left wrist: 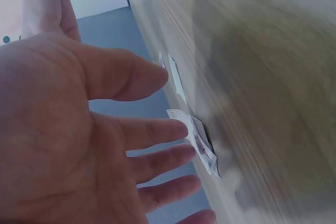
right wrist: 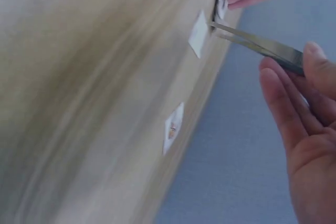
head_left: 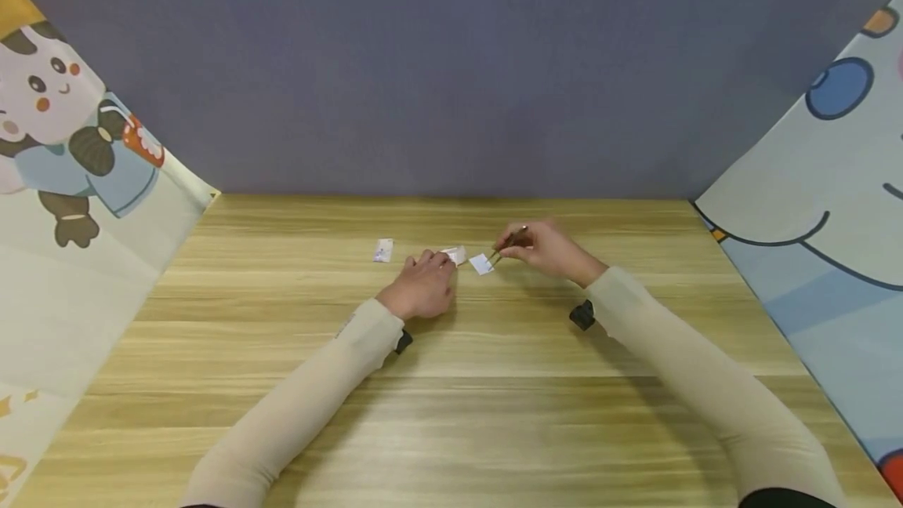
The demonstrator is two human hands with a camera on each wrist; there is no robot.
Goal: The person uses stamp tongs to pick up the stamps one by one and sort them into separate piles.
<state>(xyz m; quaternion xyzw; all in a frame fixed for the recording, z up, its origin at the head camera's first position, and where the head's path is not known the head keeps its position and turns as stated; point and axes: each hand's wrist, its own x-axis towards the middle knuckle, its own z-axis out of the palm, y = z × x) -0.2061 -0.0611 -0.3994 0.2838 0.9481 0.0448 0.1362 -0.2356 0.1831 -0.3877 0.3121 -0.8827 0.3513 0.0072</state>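
My right hand pinches metal tweezers between thumb and fingers, their tips apart and pointing left. Those tips overlap the edge of a small white paper square on the table in the head view. My left hand lies palm down to the left, its fingers extended and their tips at a small pile of thin white pieces with some print. Part of this pile is hidden under the fingers in the head view. A printed white piece lies right of the square, hidden behind my right hand from above.
Another small printed piece lies left of my left hand. The wood-grain table ends at a grey-blue back panel. Cartoon-printed panels stand at both sides. Black wrist devices hang below both sleeves.
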